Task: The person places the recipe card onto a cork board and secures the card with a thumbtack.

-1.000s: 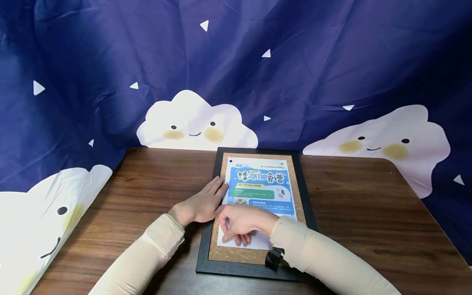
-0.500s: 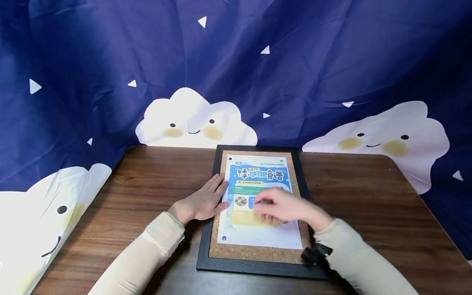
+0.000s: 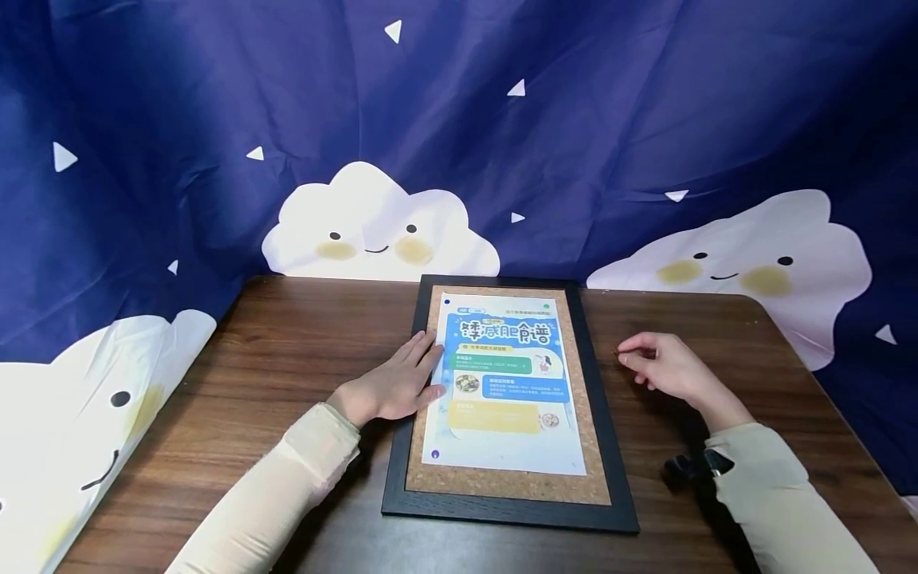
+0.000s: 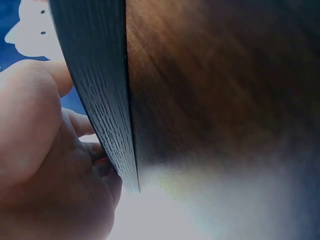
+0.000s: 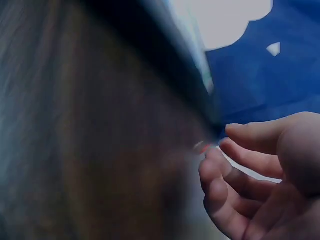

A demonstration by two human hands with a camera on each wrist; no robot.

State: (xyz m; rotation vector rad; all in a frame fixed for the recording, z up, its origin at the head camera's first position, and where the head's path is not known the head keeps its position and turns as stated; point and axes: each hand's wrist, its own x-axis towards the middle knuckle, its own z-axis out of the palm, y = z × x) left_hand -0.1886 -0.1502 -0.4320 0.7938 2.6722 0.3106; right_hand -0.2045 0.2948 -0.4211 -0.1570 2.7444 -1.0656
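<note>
A printed poster (image 3: 502, 446) lies on a black-framed cork board (image 3: 502, 484). Thumbtacks mark three of its corners: blue (image 3: 447, 302) upper left, green (image 3: 547, 306) upper right and purple (image 3: 435, 454) lower left. My left hand (image 3: 390, 387) rests flat over the board's left frame (image 4: 97, 75), fingers straight, fingertips at the poster's edge. My right hand (image 3: 663, 365) is right of the board, low over the table, thumb and index finger slightly apart. At its fingertips is a tiny reddish object (image 5: 202, 147), too blurred to identify; no grip on it shows.
The brown wooden table (image 3: 308, 335) extends to both sides of the board. A dark blue curtain (image 3: 459, 119) with smiling clouds hangs along the table's back edge. A black device (image 3: 692, 470) is strapped at my right wrist.
My right hand has left the poster's lower left corner, uncovering the purple thumbtack, and moved right past the board to the tiny object on the table. My left hand has stayed in place.
</note>
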